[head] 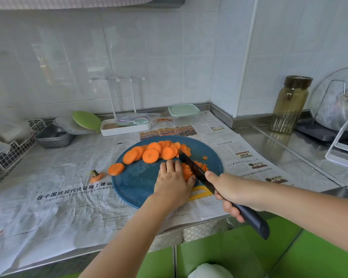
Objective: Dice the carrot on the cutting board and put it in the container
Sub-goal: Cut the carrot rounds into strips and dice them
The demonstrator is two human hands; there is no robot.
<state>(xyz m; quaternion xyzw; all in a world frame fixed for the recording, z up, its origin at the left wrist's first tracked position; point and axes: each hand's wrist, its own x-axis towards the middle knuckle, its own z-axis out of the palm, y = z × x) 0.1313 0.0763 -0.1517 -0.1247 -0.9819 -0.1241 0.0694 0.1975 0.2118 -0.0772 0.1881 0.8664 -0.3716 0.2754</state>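
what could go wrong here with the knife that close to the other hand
The knife, gripped by the right hand, cuts right beside the left hand holding the carrot stack; a slip could nick its fingers. One carrot slice sits at the edge of the cutting board and may get knocked off.

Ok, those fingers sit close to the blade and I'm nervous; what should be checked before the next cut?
1. Right hand grips the knife handle: ok.
2. Left hand fingers clear of the blade: cannot tell, they lie right beside it.
3. Stack of slices pinned under the left hand: ok.
4. Board flat on the newspaper: ok.
5. Container open for the dice: not ok, lid on.
6. All slices on the board: not ok, one slice overhangs its left edge.
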